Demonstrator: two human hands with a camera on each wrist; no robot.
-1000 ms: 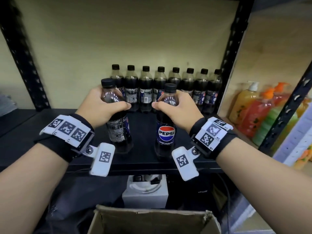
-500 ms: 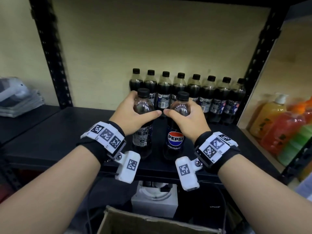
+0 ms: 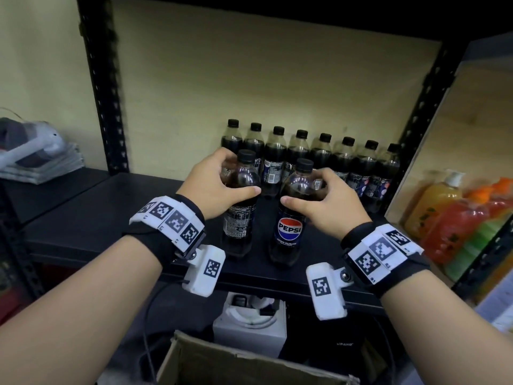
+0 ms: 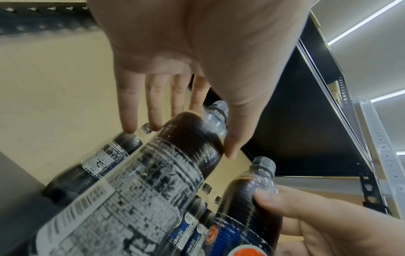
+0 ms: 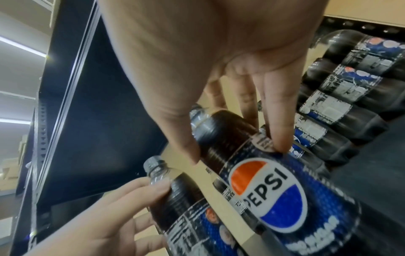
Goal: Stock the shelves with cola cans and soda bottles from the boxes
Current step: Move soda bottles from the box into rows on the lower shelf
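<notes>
Two dark Pepsi bottles with black caps stand near the front of the black shelf (image 3: 111,218). My left hand (image 3: 230,182) grips the shoulder of the left bottle (image 3: 238,218), thumb in front and fingers behind; the left wrist view shows this bottle (image 4: 175,155) between thumb and fingers. My right hand (image 3: 313,195) grips the right bottle (image 3: 288,232), its logo facing me. This bottle (image 5: 269,187) fills the right wrist view under thumb and fingertips (image 5: 282,142). A row of several like bottles (image 3: 347,162) lines the back wall behind them.
Coloured soap bottles (image 3: 455,218) fill the neighbouring bay on the right. A stack of folded packets (image 3: 39,159) lies on the left shelf. Below the shelf sit a white box (image 3: 249,326) and an open cardboard box (image 3: 244,365). Black uprights (image 3: 102,87) frame the bay.
Both hands keep their grip. The two bottles have come closer together; the left one has shifted right, in front of the back row. The view has swung left.
</notes>
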